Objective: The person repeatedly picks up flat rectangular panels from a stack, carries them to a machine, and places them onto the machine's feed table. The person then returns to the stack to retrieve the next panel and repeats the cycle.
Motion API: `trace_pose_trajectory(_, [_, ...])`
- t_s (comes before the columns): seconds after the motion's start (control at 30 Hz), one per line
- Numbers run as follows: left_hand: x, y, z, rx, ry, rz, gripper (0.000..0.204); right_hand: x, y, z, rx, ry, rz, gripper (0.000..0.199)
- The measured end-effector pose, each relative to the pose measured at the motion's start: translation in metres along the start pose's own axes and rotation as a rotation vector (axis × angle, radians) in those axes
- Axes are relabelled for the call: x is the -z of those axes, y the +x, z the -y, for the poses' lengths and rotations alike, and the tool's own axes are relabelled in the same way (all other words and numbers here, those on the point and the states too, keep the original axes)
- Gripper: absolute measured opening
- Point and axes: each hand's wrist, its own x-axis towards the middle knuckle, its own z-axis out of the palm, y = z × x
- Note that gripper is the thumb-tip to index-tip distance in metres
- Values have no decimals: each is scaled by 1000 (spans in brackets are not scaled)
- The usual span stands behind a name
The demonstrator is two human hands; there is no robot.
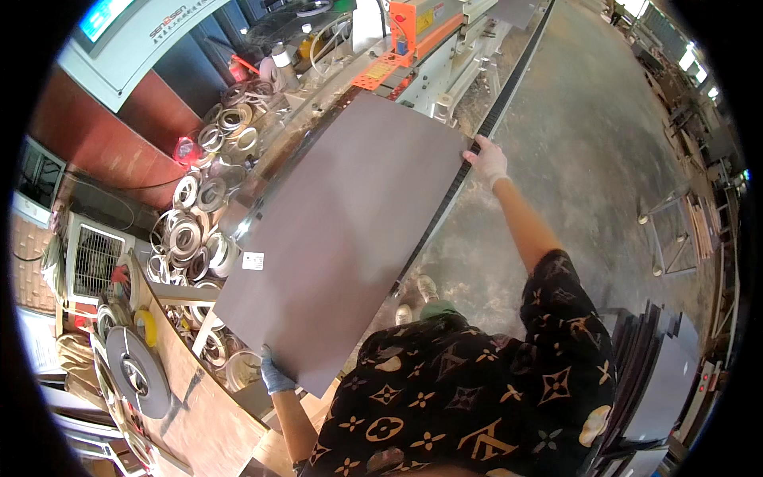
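A large grey board (342, 230) is held flat between both hands, above the machine's long worktop (445, 79). The left hand (274, 375), in a blue glove, is clamped on the board's near corner, and the right hand (486, 161) (white glove, arm stretched out) grips its far right edge beside a black toothed rail (509, 91). Rolls of edging tape (191, 230) lie heaped just left of the board. A small white label (253, 261) sits on the board near its left edge.
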Motion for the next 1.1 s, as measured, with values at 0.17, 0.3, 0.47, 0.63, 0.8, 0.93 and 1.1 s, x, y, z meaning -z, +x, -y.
trace_pose_trajectory(0.17, [-1,5,-5,-4,33,-3,58,-5,71,-7,110,-13,206,30])
trace_pose_trajectory(0.3, [-2,10,-6,4,38,-74,61,-18,92,-14,177,-74,187,23])
trace_pose_trajectory(0.47, [-2,14,-7,-23,71,-50,65,-21,94,-22,237,-64,203,23])
trace_pose_trajectory(0.63, [1,20,-12,9,105,-66,69,-5,99,-20,329,-108,342,25])
trace_pose_trajectory(0.8, [-1,19,-16,-9,63,-128,62,-5,103,-6,373,-352,294,26])
trace_pose_trajectory(0.93, [-13,14,-16,-30,95,-92,62,-18,98,-8,285,-267,185,24])
trace_pose_trajectory(1.1, [-26,4,-20,-34,98,-137,60,-19,101,-22,274,-28,295,23])
